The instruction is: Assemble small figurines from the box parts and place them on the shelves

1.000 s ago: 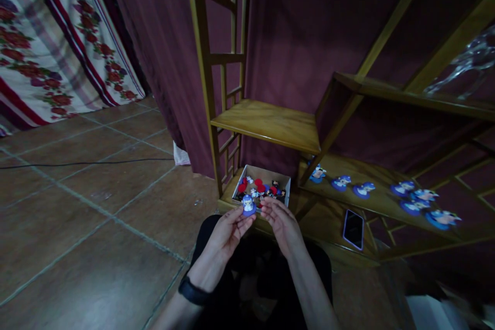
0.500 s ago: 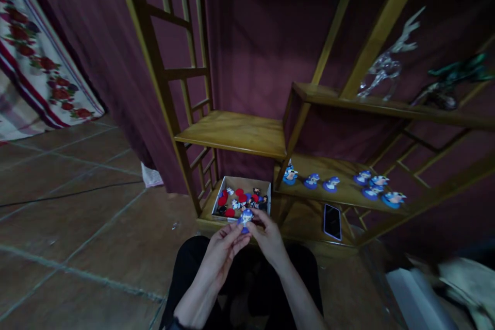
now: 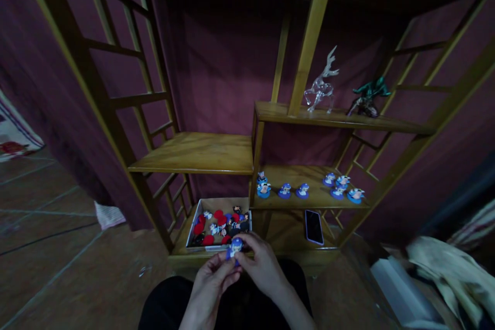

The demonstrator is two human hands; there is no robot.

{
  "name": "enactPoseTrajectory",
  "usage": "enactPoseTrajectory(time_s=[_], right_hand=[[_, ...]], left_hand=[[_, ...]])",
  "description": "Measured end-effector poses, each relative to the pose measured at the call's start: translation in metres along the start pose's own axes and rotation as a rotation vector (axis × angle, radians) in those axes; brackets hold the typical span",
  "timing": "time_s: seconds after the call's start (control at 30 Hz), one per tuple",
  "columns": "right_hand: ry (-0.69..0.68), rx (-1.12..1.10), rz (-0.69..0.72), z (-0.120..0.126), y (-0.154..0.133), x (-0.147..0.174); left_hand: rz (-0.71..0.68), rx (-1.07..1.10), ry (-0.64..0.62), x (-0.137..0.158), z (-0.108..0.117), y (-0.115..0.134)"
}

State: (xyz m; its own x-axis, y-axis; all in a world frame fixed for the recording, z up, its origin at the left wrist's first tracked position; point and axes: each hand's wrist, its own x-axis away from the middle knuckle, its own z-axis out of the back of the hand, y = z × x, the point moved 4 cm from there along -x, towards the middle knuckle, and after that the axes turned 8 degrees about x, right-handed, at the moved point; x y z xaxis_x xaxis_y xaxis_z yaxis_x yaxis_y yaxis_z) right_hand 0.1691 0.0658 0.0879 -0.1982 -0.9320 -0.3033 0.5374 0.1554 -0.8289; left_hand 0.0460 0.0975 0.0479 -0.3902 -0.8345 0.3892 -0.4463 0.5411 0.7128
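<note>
Between my two hands, just in front of the box, is a small purple-and-white figurine (image 3: 234, 248). My left hand (image 3: 212, 279) grips its lower left side with thumb and fingers. From the right, my right hand (image 3: 260, 264) closes its fingers round the figurine's other side. Behind it, a shallow cardboard box (image 3: 192, 228) holds several red, black, white and blue figurines. On the shelf to the right stand several purple figurines (image 3: 285, 191) and blue-based figurines (image 3: 263, 190), some in a group near the right end.
A wooden display rack (image 3: 209, 152) spans the view. A clear deer ornament (image 3: 322, 85) and a dark green ornament (image 3: 367, 98) stand on its upper shelf. A phone (image 3: 313, 227) lies on the bottom shelf. At the lower right is a pale box (image 3: 404, 289) beside cloth.
The view has turned to the right, so the rack and its ornaments sit further left. Both hands still hold the purple figurine, now lower in the picture.
</note>
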Motion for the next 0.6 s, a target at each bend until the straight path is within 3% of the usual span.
enactPoseTrajectory(time_s=[0.17, 0.6], right_hand=[[-0.016, 0.016, -0.018, 0.009, 0.003, 0.004], [-0.109, 0.082, 0.017, 0.031, 0.005, 0.006]], left_hand=[[0.022, -0.028, -0.057, 0.002, -0.006, -0.005], [0.131, 0.053, 0.048, -0.005, -0.001, -0.014]])
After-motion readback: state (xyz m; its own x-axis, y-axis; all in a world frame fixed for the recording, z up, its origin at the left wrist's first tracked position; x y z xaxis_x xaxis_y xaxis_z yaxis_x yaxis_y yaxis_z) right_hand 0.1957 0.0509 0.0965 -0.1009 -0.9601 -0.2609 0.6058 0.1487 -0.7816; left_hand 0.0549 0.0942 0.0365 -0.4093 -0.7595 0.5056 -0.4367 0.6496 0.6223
